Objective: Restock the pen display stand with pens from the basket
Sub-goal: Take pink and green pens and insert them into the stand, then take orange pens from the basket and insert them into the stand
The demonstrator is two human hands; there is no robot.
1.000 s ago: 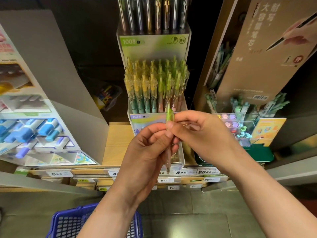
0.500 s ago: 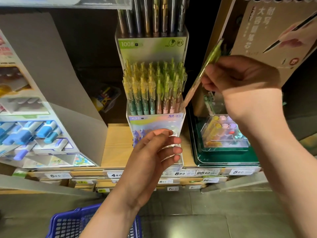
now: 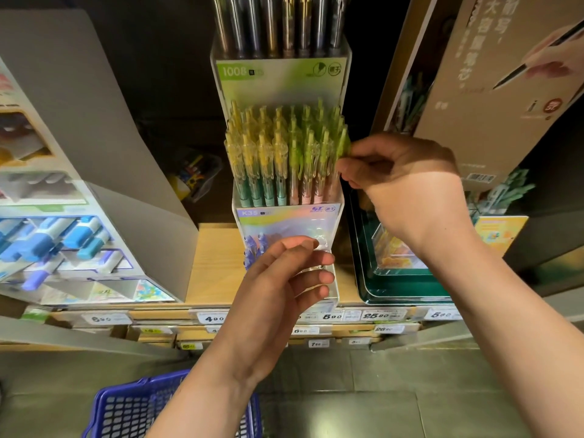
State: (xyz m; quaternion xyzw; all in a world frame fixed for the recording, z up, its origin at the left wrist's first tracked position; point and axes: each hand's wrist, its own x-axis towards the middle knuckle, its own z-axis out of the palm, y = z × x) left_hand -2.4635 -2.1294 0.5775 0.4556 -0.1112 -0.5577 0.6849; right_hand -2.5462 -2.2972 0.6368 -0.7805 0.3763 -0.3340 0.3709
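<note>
Though blurred, right hand pinching pen.

Right hand: raised at upper right, back toward camera, wrist bent, fingers curled leftward, thumb and fingertips pinched together on green pen top. Right forearm runs from lower right corner up and left, bare. Left hand: lower, centre, palm turned right, fingers loosely curled and slightly spread, holding nothing, thumb uppermost. Left forearm rises from bottom centre, bare. Hands apart, right above left.
</note>
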